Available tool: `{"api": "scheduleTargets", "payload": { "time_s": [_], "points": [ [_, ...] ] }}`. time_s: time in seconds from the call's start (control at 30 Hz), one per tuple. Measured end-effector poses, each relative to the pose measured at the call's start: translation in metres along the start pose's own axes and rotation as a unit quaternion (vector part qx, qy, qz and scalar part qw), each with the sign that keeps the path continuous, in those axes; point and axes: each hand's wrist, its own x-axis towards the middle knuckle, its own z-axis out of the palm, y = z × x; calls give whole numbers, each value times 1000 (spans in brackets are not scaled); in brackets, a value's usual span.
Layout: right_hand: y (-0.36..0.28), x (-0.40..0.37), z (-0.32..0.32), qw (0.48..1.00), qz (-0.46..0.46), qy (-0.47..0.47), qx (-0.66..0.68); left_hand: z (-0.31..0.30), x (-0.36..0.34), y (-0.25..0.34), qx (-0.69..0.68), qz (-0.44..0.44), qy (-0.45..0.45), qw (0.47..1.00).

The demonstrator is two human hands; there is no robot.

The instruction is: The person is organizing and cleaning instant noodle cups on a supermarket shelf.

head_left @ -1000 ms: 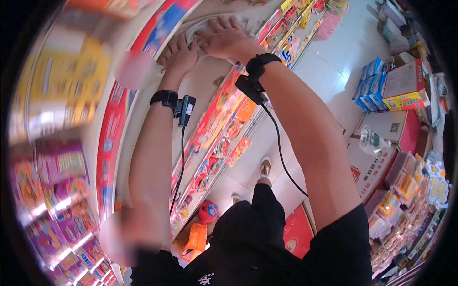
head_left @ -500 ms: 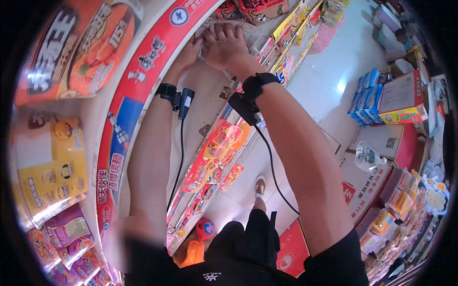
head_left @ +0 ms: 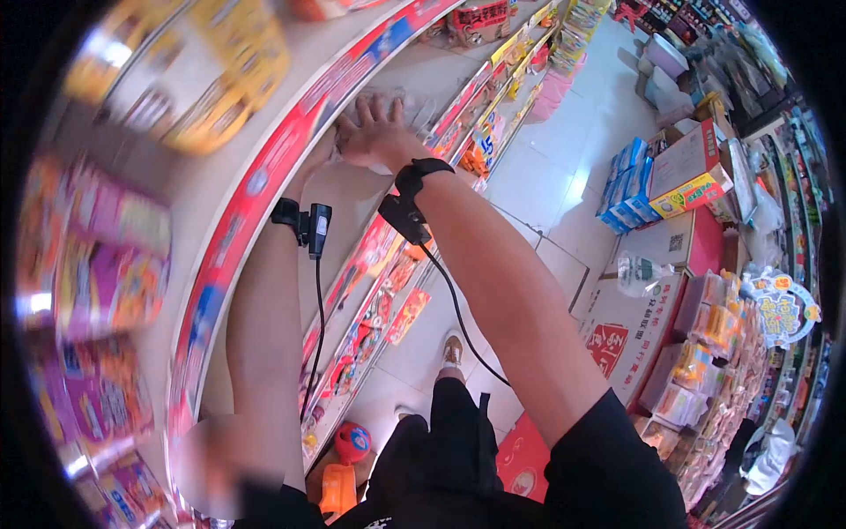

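Observation:
My right hand [head_left: 379, 137] lies with its fingers spread on a crumpled, whitish, cloth-like piece [head_left: 421, 109] on the lower shelf [head_left: 361, 185]. It looks pressed flat on that piece rather than gripping it. My left hand [head_left: 314, 166] reaches in beside it, under the upper shelf's red and blue edge strip [head_left: 256, 183]. That edge and my right hand hide the left fingers. Each wrist wears a black strap with a small cabled device.
Yellow tubs [head_left: 211, 88] and purple snack packs [head_left: 115, 247] fill the upper shelf at left. A red snack bag [head_left: 478, 24] stands farther along the lower shelf. Blue packs [head_left: 627, 189], cartons [head_left: 617, 331] and packaged snacks [head_left: 705, 353] line the aisle at right.
The whole view has shifted, with the shelf goods at left sliding up. My right hand has shifted back along the lower shelf, its fingers more spread. My left hand is more hidden by the shelf edge.

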Motion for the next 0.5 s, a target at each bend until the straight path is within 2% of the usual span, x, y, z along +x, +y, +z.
{"api": "scheduleTargets", "payload": {
  "time_s": [0.03,0.07,0.1,0.13,0.2,0.23,0.27,0.33,0.4,0.43,0.5],
  "points": [
    [-7,-2,2,1000,2,-9,10,8,1,-16,43,-40,5,998],
    [-35,-21,9,999,-1,-24,21,0,-33,-30,85,-88,7,992],
    [-58,-36,14,1000,-6,-24,19,-30,-72,-5,102,-106,-53,988],
    [-64,-40,18,1000,-7,-20,21,-31,-76,-12,102,-106,-52,988],
    [-93,-66,21,999,-13,-22,20,-38,-110,-33,-5,-88,-101,991],
    [-112,-81,24,999,-19,-26,9,-39,-130,-46,10,-127,-84,988],
    [-131,-96,27,999,-26,-28,-1,-39,-154,-52,7,-131,-81,988],
    [-202,-147,44,998,-44,-38,-9,-50,-240,-83,12,-206,-14,978],
    [-219,-161,53,998,-49,-45,-5,-60,-264,-90,9,-201,-12,979],
    [-253,-183,63,996,-64,-53,-10,-66,-306,-106,21,-250,-12,968],
    [-268,-192,68,996,-74,-56,-8,-72,-330,-102,39,-292,-14,955]
  ]
}}
